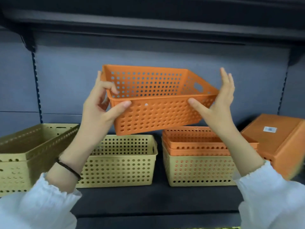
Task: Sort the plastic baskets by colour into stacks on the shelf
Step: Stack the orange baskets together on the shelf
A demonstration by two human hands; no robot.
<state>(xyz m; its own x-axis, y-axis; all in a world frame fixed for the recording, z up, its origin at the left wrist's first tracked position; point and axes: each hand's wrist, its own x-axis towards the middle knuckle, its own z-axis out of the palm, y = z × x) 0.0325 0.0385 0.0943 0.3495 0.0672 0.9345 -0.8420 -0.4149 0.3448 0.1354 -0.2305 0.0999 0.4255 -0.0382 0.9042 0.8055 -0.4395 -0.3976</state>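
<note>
I hold an orange perforated basket (pixel 156 113) up in the air above the shelf (pixel 156 200), tilted with its opening towards me. My left hand (pixel 100 104) grips its left end, fingers curled over the rim and thumb on the front wall. My right hand (pixel 219 103) lies against its right end with straight fingers pointing up and the thumb touching the front wall. Below, two orange baskets (pixel 194 142) sit nested inside a yellow basket (pixel 198 172). A single yellow basket (pixel 118 166) stands at the middle, and stacked yellow baskets (pixel 19 156) at the left.
An orange basket (pixel 280 139) lies upside down at the far right, a white label on its bottom. A dark upper shelf (pixel 148 27) hangs overhead. The grey back panel (pixel 66 80) closes the rear. The shelf's front strip is bare.
</note>
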